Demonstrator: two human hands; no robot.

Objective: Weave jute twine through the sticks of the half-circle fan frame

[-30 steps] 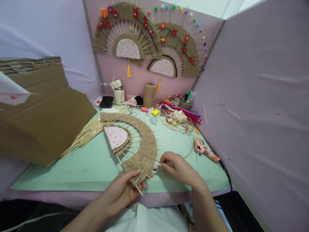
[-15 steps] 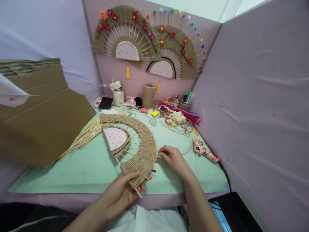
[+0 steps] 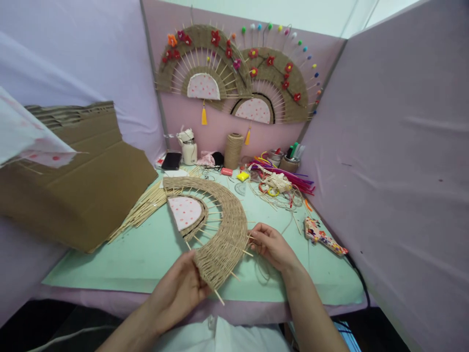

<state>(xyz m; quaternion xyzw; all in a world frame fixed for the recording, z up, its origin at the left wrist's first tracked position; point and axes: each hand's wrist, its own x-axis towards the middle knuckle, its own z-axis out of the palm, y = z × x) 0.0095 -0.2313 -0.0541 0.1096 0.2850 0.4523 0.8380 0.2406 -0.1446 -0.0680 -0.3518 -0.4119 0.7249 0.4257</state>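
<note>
A half-round woven twine fan (image 3: pixel 229 215) on thin bamboo sticks lies tilted over the table, with a pink-dotted white half-circle (image 3: pixel 185 212) at its centre. My left hand (image 3: pixel 183 283) is closed on the fan's near end, thumb at the inner edge and fingers partly hidden beneath. At the outer edge, beside the protruding stick tips, my right hand (image 3: pixel 270 246) pinches a thin twine (image 3: pixel 262 274), which hangs in a loose loop below it. The exact pinch point is partly hidden by the fingers.
Bamboo sticks (image 3: pixel 146 208) and a large cardboard piece (image 3: pixel 98 186) are at left. A twine spool (image 3: pixel 233 150), pipe cleaners (image 3: pixel 302 183) and pen cups (image 3: pixel 290 163) stand at the back. A flower-patterned glue-gun-shaped object (image 3: pixel 324 236) lies right. Finished fans (image 3: pixel 205 39) hang behind.
My left thumb has slid from the fan's top face to its inner edge. My right hand has come close against the outer edge, and the twine loop now hangs below it. The view has shifted slightly.
</note>
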